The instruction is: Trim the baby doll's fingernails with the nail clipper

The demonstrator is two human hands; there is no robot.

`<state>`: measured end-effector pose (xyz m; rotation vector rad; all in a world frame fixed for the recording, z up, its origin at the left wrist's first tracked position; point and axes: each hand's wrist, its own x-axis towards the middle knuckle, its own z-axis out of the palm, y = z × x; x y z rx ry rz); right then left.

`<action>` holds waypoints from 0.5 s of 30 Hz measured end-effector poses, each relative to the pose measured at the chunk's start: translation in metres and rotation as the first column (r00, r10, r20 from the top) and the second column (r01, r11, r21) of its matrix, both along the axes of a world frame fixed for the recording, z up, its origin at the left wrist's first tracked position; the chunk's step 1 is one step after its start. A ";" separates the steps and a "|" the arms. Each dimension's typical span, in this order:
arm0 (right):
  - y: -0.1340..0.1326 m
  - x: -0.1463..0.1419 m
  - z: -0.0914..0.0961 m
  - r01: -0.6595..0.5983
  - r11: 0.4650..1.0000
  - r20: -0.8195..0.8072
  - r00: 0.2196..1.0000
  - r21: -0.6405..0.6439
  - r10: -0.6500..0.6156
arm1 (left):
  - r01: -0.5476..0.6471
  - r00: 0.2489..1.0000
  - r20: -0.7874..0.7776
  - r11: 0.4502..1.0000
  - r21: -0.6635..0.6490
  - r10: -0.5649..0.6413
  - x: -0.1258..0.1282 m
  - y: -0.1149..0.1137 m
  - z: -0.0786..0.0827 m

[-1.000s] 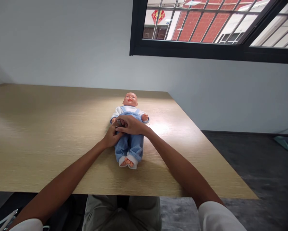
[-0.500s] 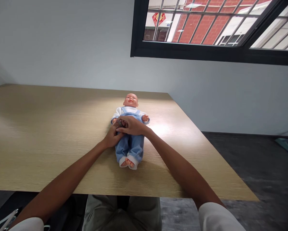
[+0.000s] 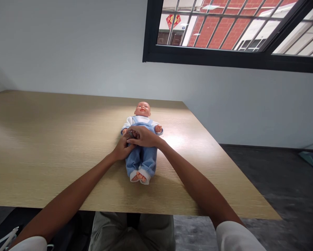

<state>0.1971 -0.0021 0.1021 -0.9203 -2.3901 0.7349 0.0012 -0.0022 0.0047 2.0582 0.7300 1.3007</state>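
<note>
A baby doll [image 3: 141, 160] in blue fleece overalls and a white top lies on its back, feet towards me, on the light wood table [image 3: 54, 146]. My left hand [image 3: 123, 148] presses in at the doll's waist from the left. My right hand [image 3: 143, 136] lies across the doll's chest, its fingers reaching towards my left hand. Between the fingertips of both hands I see a small dark metal piece [image 3: 130, 133], perhaps a clasp. My fingers hide most of it.
The table's front and right edges are close by, with a grey floor [image 3: 261, 174] beyond. A black-framed barred window [image 3: 214, 57] is set in the white wall. A teal item [image 3: 312, 159] lies on the floor at far right.
My hands and the doll stay in the same place on the table. Only the view has shifted slightly, with the window tilting less.
</note>
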 end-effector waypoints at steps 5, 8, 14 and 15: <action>0.000 -0.001 0.000 0.002 1.000 0.009 1.000 0.003 -0.002 | -0.003 1.000 0.004 1.000 -0.009 0.003 0.001 -0.001 0.003; 0.000 0.000 0.000 0.005 1.000 0.011 1.000 0.001 -0.005 | 0.008 1.000 -0.006 1.000 0.006 -0.008 0.001 -0.002 0.006; -0.003 -0.001 0.002 0.011 1.000 0.010 1.000 -0.002 -0.011 | 0.015 1.000 -0.017 1.000 0.018 -0.015 0.001 -0.003 0.008; -0.003 -0.001 0.002 0.011 1.000 0.007 1.000 -0.004 -0.011 | 0.018 1.000 -0.014 1.000 0.019 -0.018 0.001 -0.003 0.008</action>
